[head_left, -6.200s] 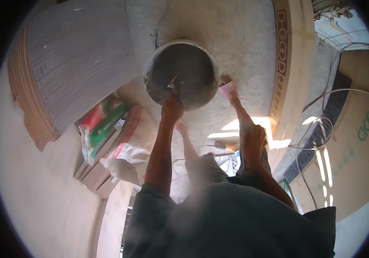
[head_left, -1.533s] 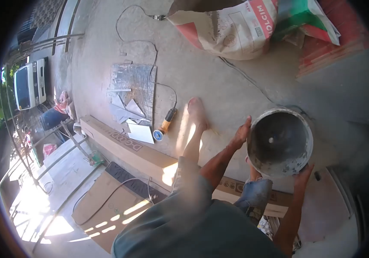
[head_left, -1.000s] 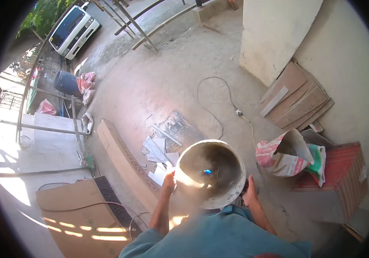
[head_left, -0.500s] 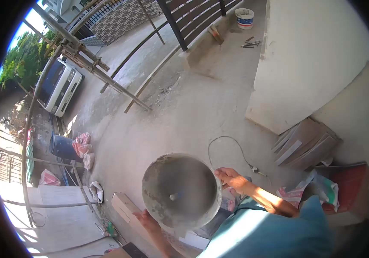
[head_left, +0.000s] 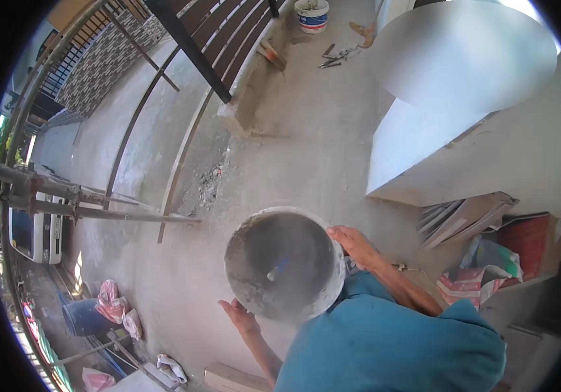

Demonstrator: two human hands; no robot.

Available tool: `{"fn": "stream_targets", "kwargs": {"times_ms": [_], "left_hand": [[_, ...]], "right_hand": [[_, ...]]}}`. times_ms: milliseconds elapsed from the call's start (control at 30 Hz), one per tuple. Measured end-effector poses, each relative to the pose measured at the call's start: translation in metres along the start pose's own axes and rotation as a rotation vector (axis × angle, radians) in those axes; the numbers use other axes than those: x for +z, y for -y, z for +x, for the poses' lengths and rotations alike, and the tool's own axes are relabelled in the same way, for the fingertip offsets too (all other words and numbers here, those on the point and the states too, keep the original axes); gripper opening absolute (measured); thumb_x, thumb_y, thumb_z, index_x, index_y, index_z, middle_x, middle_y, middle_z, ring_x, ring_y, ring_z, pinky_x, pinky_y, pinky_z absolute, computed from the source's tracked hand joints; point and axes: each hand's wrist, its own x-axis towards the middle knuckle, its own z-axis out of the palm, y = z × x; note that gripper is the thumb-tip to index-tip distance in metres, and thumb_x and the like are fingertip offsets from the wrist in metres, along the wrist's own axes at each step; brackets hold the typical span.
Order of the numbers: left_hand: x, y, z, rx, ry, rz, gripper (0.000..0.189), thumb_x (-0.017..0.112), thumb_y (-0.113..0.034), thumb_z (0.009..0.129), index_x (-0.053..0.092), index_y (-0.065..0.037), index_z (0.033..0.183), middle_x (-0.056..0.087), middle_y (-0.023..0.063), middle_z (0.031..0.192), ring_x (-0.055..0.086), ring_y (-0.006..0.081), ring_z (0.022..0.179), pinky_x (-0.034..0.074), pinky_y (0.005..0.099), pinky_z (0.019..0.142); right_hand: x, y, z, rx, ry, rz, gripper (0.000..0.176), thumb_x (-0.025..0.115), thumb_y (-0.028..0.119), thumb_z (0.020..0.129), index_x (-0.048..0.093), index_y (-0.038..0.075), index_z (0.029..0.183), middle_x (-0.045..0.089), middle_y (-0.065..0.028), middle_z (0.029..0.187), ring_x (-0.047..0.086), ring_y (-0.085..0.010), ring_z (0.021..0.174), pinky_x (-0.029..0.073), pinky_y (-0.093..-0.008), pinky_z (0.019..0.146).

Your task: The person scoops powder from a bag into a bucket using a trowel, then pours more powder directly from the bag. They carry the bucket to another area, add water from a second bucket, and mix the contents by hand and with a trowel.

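Note:
A round bucket (head_left: 340, 277), its rim and inner wall crusted with grey, is tilted so that its mouth faces me. Grey material lies inside, with a small pale knob (head_left: 272, 275) showing blue beside it near the middle. My right hand (head_left: 354, 247) grips the rim on the right, thumb over the edge. At the lower left, my left hand (head_left: 241, 318) is against the bucket's outer side, thumb side outward and the other fingers partly hidden. The bucket is close in front of my teal shirt (head_left: 391, 340).
Folded cardboard (head_left: 470, 219) and a red-lined box (head_left: 532, 245) with bags lie on the right. Scaffold poles (head_left: 110, 212) and a blue drum (head_left: 84, 318) stand left. Farther off are a labelled white bucket (head_left: 313, 18), tools (head_left: 336, 59) and a slatted fence (head_left: 228, 39).
My view has turned, so the scaffold and van sit lower and farther left. The bucket appears slightly higher and to the right, still between both hands.

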Motion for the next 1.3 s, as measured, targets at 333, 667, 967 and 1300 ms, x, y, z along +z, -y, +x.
{"fn": "stream_targets", "kwargs": {"times_ms": [333, 667, 967, 1300], "left_hand": [[0.199, -0.138, 0.256, -0.046, 0.064, 0.272, 0.093, 0.02, -0.073, 0.092, 0.048, 0.009, 0.128, 0.055, 0.0175, 0.128, 0.047, 0.0267, 0.123, 0.032, 0.0406, 0.106], [0.496, -0.167, 0.52, -0.357, 0.206, 0.341, 0.094, 0.025, -0.076, 0.088, 0.05, 0.004, 0.131, 0.054, 0.0163, 0.133, 0.049, 0.0295, 0.124, 0.035, 0.0415, 0.106], [0.79, -0.231, 0.755, -0.316, 0.563, 0.26, 0.094, 0.031, -0.077, 0.086, 0.045, 0.002, 0.136, 0.053, 0.0163, 0.134, 0.049, 0.0304, 0.124, 0.037, 0.043, 0.106], [1.1, -0.235, 1.023, -0.345, 0.52, 0.514, 0.093, 0.033, -0.076, 0.087, 0.035, -0.003, 0.143, 0.038, 0.0156, 0.145, 0.035, 0.0313, 0.135, 0.031, 0.0483, 0.108]], "right_hand": [[-0.067, 0.104, 0.248, 0.073, -0.129, 0.371, 0.064, 0.057, 0.051, 0.09, 0.053, -0.002, 0.126, 0.059, -0.0115, 0.116, 0.054, -0.0204, 0.106, 0.043, -0.0346, 0.092], [-0.213, 0.205, 0.494, 0.122, -0.476, 0.342, 0.063, 0.061, 0.052, 0.087, 0.057, -0.002, 0.119, 0.061, -0.0094, 0.101, 0.057, -0.0188, 0.096, 0.044, -0.0318, 0.087], [-0.358, 0.429, 0.681, 0.06, -0.557, 0.305, 0.057, 0.06, 0.058, 0.086, 0.061, 0.004, 0.102, 0.06, -0.0055, 0.091, 0.056, -0.0151, 0.08, 0.045, -0.0301, 0.076], [-0.528, 0.521, 1.038, 0.131, -0.697, 0.458, 0.073, 0.059, 0.063, 0.083, 0.06, 0.0, 0.121, 0.062, -0.0108, 0.109, 0.056, -0.0201, 0.1, 0.042, -0.0349, 0.084]]}}
